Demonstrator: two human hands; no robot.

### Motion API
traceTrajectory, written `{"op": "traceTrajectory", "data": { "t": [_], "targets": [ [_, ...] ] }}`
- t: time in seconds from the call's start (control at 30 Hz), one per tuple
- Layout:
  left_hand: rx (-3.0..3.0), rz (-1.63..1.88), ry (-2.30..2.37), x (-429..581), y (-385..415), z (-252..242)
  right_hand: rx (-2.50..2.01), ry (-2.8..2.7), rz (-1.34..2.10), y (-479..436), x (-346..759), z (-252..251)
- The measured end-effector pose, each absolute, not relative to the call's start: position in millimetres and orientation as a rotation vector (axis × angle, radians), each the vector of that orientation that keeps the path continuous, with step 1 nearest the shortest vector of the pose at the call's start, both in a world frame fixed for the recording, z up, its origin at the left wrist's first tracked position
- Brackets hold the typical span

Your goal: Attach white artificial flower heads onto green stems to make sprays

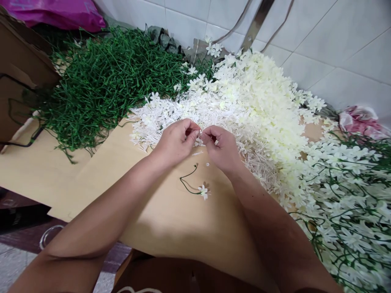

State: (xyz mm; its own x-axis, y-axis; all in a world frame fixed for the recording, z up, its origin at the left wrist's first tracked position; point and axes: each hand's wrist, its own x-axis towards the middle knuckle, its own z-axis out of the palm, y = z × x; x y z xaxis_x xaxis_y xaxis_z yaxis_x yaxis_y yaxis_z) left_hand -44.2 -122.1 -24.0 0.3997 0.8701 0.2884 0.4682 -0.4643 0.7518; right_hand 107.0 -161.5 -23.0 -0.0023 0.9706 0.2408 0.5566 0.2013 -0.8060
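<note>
Head view: pinched between left hand (177,140) and right hand (221,148), both curled with fingertips meeting, one white floret (199,137), held over the cardboard (91,175) far edge, beside the petal heap (259,101) for short reaches. Heaped far-left, green stems (100,81); laid mid-sheet, one flowered sprig (195,188).

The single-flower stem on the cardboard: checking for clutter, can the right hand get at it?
Probably yes. The single-flower stem lies uncovered on bare cardboard close to the right hand, though that hand and the left hand pinch a small white piece.
</note>
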Motion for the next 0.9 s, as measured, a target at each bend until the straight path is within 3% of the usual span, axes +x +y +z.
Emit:
{"op": "traceTrajectory", "data": {
  "t": [0.57,0.77,0.9],
  "targets": [
    [2.390,0.681,1.177,-47.1,-124.4,-7.4,-1.160,-1.887,0.443,-158.4,111.2,-26.6],
    [2.364,0.552,1.321,-50.5,-114.0,-10.1,-0.766,-1.872,0.764,-172.0,98.5,1.3],
    [2.187,0.632,1.073,-63.8,-111.0,2.9,-0.883,-1.643,1.024,-168.4,103.2,-2.1]
  ]
}}
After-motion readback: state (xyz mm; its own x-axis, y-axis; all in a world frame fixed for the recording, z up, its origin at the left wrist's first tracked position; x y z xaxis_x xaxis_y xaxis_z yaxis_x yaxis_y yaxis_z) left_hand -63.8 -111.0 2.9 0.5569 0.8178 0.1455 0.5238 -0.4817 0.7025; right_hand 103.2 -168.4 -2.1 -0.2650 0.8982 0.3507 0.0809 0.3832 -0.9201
